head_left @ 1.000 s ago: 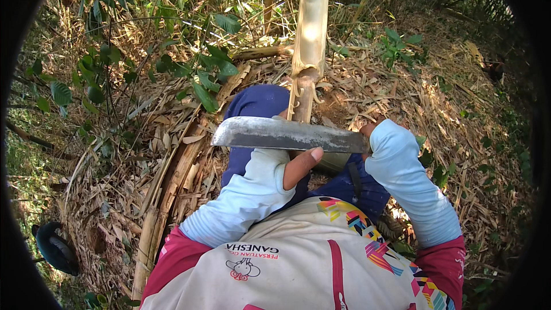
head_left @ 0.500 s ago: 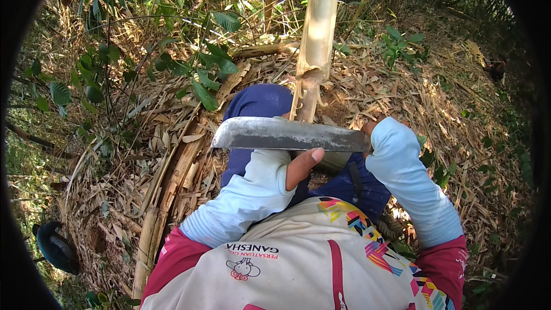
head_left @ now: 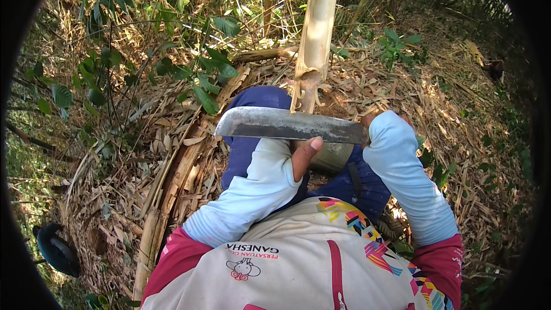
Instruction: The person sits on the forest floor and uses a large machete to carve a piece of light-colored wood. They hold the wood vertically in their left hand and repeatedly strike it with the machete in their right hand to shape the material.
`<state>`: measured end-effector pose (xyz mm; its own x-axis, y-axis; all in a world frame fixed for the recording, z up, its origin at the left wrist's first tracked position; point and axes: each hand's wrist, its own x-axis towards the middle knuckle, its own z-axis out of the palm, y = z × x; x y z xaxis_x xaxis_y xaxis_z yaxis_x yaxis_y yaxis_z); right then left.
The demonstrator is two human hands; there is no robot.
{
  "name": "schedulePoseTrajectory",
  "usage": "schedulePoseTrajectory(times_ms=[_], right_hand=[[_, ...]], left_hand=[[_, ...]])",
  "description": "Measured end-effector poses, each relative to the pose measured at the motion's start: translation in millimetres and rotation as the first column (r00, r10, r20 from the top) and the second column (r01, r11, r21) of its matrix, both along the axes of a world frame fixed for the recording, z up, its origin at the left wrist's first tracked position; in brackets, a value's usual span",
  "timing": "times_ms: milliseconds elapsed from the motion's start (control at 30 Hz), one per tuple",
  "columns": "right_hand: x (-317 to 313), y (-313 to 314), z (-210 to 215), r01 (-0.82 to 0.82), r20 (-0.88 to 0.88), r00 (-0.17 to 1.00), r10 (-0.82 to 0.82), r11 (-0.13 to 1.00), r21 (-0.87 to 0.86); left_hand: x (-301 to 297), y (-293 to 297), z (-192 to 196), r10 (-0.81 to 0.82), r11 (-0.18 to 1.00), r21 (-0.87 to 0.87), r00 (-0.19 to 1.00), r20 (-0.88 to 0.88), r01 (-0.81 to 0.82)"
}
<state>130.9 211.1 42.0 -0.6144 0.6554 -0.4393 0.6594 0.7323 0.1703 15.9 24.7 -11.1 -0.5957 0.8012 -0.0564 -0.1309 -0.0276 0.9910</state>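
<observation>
a broad knife (head_left: 290, 126) is gripped at its handle by the right hand (head_left: 373, 121). the bamboo piece (head_left: 314, 46) is held upright behind the blade by the left hand (head_left: 303, 155), fingers hidden. thumb near edge: a slip risks a cut.

Left hand (head_left: 303, 155) is curling shut, thumb poking out, forearm angling up-right. Right hand (head_left: 373, 121) is mostly hiding behind its sleeved wrist, grip unclear.
</observation>
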Motion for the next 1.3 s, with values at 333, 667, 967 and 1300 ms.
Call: schedulePoseTrajectory(times_ms=[333,667,967,1300], right_hand=[[-10.9,5.2,7.1,0.135,0.067,0.989,-0.132,0.990,-0.032],[-26.3,-5.4,24.0,0.168,0.022,0.985,-0.168,0.986,0.002],[-42.0,11.7,0.5,0.265,0.094,0.962,-0.257,0.961,-0.082],[22.8,-28.5,1.1,-0.089,-0.418,0.905,0.083,0.996,0.006]], left_hand=[[5.2,11.6,-3.2,0.078,0.988,0.133,0.997,-0.001,-0.077],[6.4,24.7,1.8,0.201,0.965,0.169,0.979,0.019,-0.201],[4.9,17.7,0.3,0.224,0.967,0.106,0.971,0.081,-0.232],[-3.2,1.0,3.0,0.065,0.991,0.111,0.988,0.139,-0.080]])
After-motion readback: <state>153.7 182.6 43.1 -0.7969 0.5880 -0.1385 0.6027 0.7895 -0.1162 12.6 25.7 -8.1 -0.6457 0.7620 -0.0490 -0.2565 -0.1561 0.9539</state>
